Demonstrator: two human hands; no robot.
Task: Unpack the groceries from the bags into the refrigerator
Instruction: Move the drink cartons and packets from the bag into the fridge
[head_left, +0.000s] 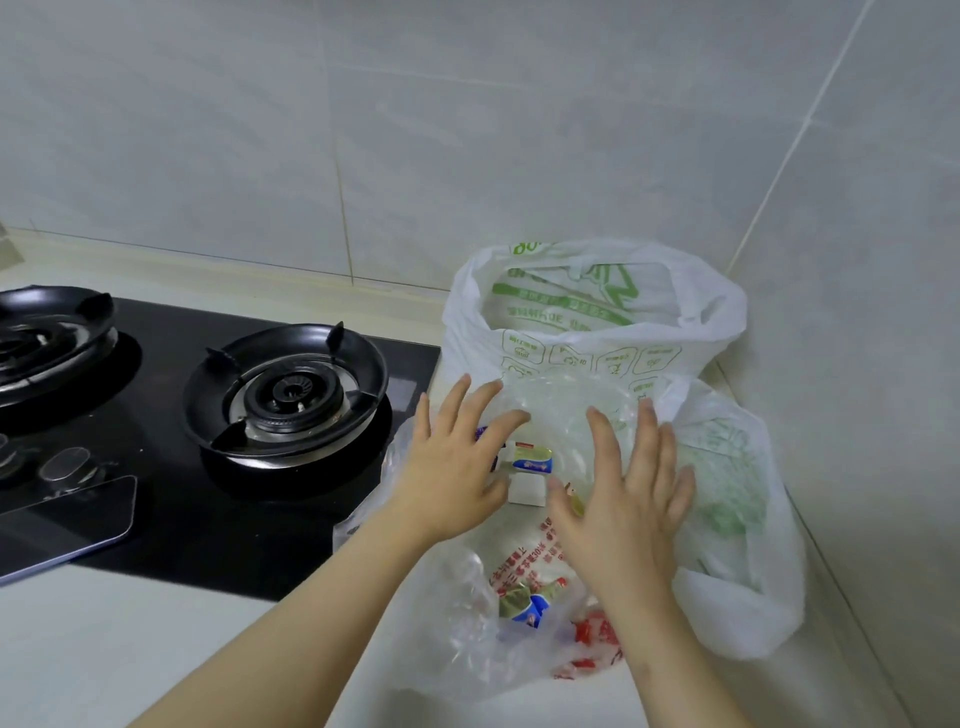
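over the clear bag (467, 623) | left hand (457, 467), right hand (628, 504) | fingers (457, 402) spread, holding nothing | white bag (467, 338) behind

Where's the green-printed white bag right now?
Head view, right of centre: the green-printed white bag stands open on the counter against the tiled wall, right of the gas hob, just beyond the left hand and right hand.
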